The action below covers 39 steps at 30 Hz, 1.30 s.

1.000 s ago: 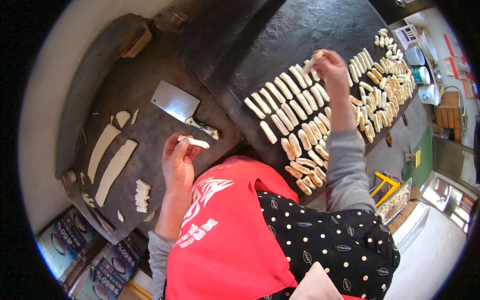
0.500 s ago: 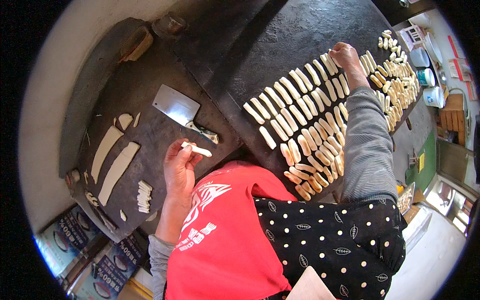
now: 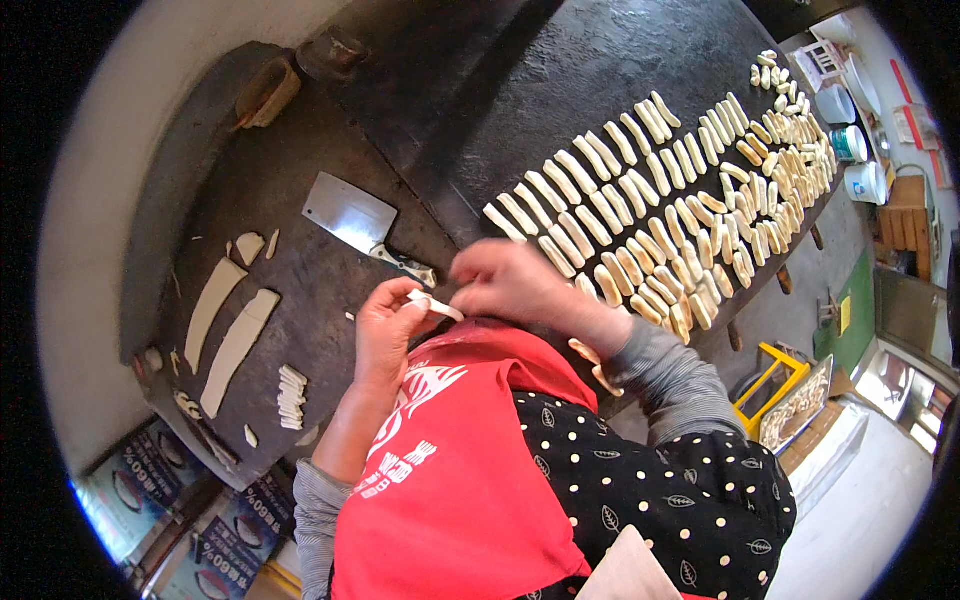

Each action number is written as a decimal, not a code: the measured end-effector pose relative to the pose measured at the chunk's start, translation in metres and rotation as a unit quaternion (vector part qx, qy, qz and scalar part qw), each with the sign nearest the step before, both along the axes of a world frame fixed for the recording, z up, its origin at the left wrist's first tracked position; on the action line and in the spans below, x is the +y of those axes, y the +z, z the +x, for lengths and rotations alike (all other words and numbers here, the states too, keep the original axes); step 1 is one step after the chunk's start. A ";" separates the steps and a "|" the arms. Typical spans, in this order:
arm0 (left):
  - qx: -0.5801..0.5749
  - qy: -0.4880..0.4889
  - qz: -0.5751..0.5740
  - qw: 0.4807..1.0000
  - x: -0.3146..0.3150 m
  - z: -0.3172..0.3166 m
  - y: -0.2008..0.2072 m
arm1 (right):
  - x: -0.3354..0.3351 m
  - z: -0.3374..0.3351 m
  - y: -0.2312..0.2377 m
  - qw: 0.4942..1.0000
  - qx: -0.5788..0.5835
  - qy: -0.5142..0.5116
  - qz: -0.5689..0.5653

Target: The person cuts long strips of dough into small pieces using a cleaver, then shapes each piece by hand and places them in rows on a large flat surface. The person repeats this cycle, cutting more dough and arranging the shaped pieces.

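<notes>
Left hand (image 3: 388, 325) pinching dough strip (image 3: 436, 306), right up by bench's near edge! Strip's long axis runs left-right, right end dipping bodyward. Right hand (image 3: 515, 292) at that end (blurred, can't tell its grip). Cleaver (image 3: 350, 212) just beyond, handle pointing handward. Dark slab (image 3: 430, 110) stretches wide past rolls (image 3: 663, 237). White lettering on red apron (image 3: 465, 450), more on blue boxes (image 3: 225, 545).
</notes>
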<state>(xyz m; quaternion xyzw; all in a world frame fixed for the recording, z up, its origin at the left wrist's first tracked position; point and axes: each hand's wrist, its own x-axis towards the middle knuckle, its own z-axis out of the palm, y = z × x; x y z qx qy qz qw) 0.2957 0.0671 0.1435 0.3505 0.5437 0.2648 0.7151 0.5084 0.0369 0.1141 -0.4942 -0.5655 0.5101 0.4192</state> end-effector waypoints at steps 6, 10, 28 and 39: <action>0.019 -0.045 -0.040 0.998 -0.001 0.007 0.008 | -0.005 -0.030 0.001 0.999 -0.005 -0.026 0.032; -0.018 -0.002 -0.031 0.999 0.000 0.006 0.012 | 0.011 0.047 -0.016 0.980 0.063 -0.177 -0.072; 0.009 0.194 -0.024 0.981 -0.012 -0.058 0.006 | 0.077 0.330 -0.065 0.751 -0.543 -0.325 -0.187; 0.035 0.261 0.004 0.965 -0.050 -0.151 -0.042 | -0.002 0.244 -0.054 0.782 -0.423 -0.457 0.021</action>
